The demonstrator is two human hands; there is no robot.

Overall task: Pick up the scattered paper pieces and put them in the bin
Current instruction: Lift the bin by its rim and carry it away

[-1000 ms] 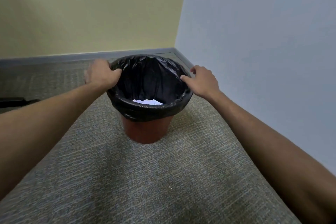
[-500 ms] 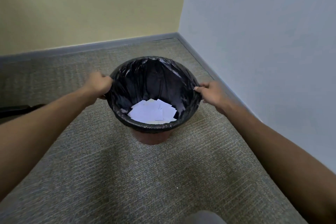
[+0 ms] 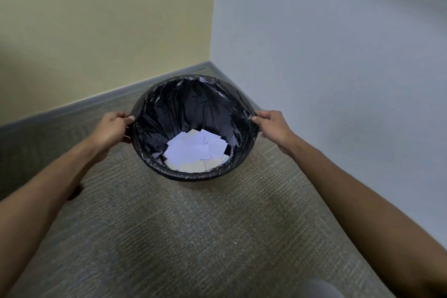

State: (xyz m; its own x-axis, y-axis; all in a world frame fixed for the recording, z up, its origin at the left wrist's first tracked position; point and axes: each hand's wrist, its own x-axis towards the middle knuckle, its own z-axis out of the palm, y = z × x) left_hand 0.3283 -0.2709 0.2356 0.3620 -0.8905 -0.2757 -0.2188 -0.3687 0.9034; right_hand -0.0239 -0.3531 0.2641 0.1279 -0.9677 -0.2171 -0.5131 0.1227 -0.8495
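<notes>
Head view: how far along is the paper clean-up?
Done: white paper pieces lie inside the black-lined round bin. In hand: left hand and right hand each grip the rim. Left: no scraps show on the visible grey carpet; elsewhere is out of view.

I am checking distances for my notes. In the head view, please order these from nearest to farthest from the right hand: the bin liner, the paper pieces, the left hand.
1. Bin liner: the right hand grips its rim on the right side.
2. Paper pieces: at the bottom of the bin, toward the middle.
3. Left hand: across the bin, gripping the opposite rim.
</notes>
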